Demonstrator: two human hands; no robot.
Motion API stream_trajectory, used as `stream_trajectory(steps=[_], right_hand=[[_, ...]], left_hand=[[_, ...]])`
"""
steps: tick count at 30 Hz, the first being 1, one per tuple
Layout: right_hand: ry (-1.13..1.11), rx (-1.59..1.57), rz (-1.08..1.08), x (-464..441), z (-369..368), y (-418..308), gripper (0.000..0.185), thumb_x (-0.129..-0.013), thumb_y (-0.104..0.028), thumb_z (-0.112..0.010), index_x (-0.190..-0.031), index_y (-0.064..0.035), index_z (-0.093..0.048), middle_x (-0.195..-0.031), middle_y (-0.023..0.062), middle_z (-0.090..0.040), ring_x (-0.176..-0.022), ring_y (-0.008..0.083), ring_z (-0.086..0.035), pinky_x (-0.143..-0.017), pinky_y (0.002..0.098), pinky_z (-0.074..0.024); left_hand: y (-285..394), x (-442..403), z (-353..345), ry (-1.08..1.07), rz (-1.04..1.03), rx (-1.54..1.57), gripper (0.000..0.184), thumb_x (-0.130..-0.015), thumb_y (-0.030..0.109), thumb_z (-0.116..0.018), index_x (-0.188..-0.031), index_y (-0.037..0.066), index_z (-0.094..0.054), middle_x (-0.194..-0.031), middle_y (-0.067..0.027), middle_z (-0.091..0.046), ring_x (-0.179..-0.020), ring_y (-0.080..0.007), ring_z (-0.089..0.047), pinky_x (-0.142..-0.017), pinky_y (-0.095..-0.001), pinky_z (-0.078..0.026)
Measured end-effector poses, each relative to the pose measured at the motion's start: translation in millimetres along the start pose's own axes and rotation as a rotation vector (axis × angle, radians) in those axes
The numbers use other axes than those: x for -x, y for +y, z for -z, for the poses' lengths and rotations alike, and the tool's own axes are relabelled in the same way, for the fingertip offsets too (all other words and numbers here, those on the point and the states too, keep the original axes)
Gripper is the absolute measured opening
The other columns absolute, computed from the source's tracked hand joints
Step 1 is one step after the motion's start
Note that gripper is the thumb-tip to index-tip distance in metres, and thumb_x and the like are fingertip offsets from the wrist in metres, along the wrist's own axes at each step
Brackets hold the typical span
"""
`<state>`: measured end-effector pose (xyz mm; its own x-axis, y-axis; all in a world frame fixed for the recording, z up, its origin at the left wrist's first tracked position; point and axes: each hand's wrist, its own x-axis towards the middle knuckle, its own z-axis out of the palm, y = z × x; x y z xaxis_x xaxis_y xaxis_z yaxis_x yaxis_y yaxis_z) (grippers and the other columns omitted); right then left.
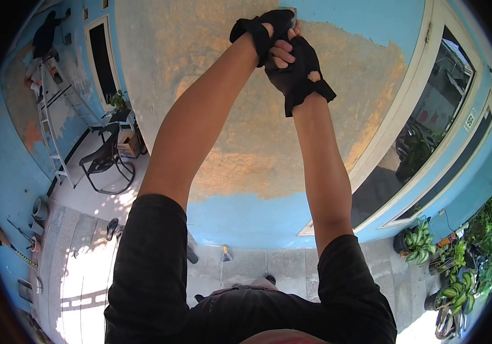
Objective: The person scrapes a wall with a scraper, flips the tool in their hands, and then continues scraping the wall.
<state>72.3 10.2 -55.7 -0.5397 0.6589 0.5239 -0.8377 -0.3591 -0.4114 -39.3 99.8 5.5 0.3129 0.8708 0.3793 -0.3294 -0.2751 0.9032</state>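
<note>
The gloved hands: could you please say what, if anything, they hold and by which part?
Only a grey edge shows beside the left hand and right hand; object and hold cannot be told.

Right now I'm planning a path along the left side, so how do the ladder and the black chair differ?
The ladder is silvery with straight rails, while the chair is black with a curved frame. The ladder rises high up by the wall; the chair stands much lower. A person is up on the ladder, but nobody sits in the chair. Both stand on the pale floor.
</note>
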Motion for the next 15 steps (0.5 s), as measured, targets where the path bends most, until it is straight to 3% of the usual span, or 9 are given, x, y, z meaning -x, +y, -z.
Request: stream_trajectory(steps=[4, 7, 9, 15], right_hand=[[-0.042, 0.046, 0.013, 2, 4, 0, 0.012, -0.101, -0.019, -0.045, -0.093, -0.023, -0.053, -0.062, -0.0028, -0.043, -0.045, 0.0075, -0.039, -0.039, 0.021, -0.0312], [-0.019, 0.004, 0.007, -15, -4, -10, 0.012, -0.101, -0.019, -0.045, -0.095, -0.0243, -0.054, -0.062, -0.0031, -0.043, -0.045, 0.0074, -0.039, -0.04, 0.0209, -0.0311], [-0.041, -0.009, -0.016, -9, -3, -10, 0.012, -0.101, -0.019, -0.045, -0.096, -0.0246, -0.054, -0.062, -0.0035, -0.043, -0.044, 0.0074, -0.039, -0.04, 0.0213, -0.0314], [-0.024, 0.004, -0.032, -5, 0, -9, 0.011, -0.1, -0.019, -0.047, -0.093, -0.0254, -0.052, -0.063, -0.0043, -0.044, -0.044, 0.0061, -0.039, -0.039, 0.0217, -0.0317]], left_hand=[[-1, -2, -12, 0.074, 0.046, -0.022, 0.035, -0.096, 0.041, -0.052, -0.091, 0.007, -0.056, -0.068, -0.0007, -0.057, -0.063, -0.0139, -0.055, -0.061, -0.0232, -0.049], [12, 3, -11, 0.034, -0.063, -0.064, 0.036, -0.096, 0.041, -0.052, -0.09, 0.006, -0.055, -0.068, -0.0025, -0.057, -0.064, -0.0156, -0.055, -0.061, -0.0245, -0.05], [5, -4, -4, -0.008, 0.005, -0.002, 0.038, -0.096, 0.041, -0.052, -0.09, 0.004, -0.056, -0.068, -0.0047, -0.058, -0.064, -0.0158, -0.056, -0.059, -0.0251, -0.05], [8, 7, -18, 0.121, -0.004, -0.056, 0.035, -0.096, 0.039, -0.052, -0.09, 0.004, -0.056, -0.068, -0.0048, -0.058, -0.066, -0.0169, -0.057, -0.061, -0.0259, -0.051]])
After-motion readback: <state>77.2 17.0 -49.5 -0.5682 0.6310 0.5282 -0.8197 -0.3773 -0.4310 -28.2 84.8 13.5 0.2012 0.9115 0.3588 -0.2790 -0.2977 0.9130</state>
